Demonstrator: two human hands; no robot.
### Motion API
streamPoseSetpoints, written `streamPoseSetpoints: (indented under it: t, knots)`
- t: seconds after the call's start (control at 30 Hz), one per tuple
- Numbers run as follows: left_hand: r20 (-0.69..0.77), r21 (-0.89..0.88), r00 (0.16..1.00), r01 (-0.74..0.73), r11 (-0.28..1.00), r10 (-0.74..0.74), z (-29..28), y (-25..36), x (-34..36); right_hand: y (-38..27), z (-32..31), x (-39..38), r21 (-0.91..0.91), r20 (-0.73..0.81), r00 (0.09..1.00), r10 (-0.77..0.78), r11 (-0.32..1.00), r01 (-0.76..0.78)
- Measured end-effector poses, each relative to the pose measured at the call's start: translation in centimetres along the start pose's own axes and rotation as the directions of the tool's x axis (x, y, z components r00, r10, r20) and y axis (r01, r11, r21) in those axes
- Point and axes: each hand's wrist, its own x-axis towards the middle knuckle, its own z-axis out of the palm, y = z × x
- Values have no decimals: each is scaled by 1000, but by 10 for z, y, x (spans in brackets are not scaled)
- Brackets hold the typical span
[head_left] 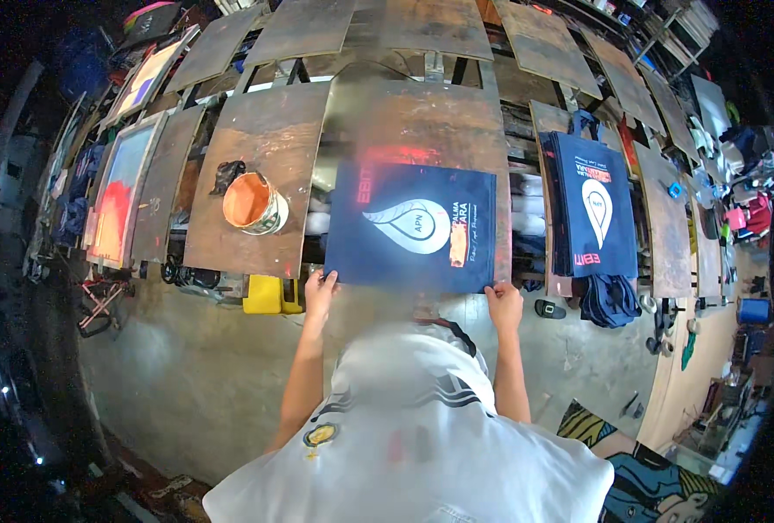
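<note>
A navy tote bag (411, 228) lies flat on a wooden board (439, 118) in front of me, with a white leaf-like drop print and orange and red lettering on it. My left hand (320, 298) is closed on its near left corner. The near right corner is pinched between the fingers of my right hand (504, 305). On the board to the left stands an open tub of orange ink (254, 206), beside a dark crumpled rag (227, 178). To the right, a stack of similar printed navy bags (586, 209) rests on another board.
Several wooden boards on metal supports run in rows ahead. Framed printing screens (124, 192) lean at the left, one smeared red. A yellow plastic object (272, 295) is beneath the left board. Folded navy fabric (609, 301) hangs below the stack, near a black slipper (550, 309) on the floor.
</note>
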Motion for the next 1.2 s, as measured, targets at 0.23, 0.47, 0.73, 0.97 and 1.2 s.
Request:
streamPoseSetpoints:
  t: [0.23, 0.47, 0.73, 0.97, 1.2]
  knots:
    - [-6, 11, 1000, -4, 1000, 4, -2, -2, 0, -12, -9, 0, 11, 21, 999, 29, 1000, -29]
    - [-1, 5, 1000, 13, 1000, -13, 4, 5, -2, -15, -10, 2, 1, 84, 994, 70, 998, -70]
    - [-35, -5, 999, 15, 1000, -15, 3, 7, -6, -16, -13, 0, 10, 53, 998, 39, 999, -40]
    - [-56, -117, 997, 46, 992, -53, 6, 0, -4, -13, -11, 2, -13, 85, 996, -19, 1000, 20]
    - [-79, -155, 974, 197, 968, -211, 4, -6, 3, -15, -13, 8, -33, 116, 992, -46, 998, 50]
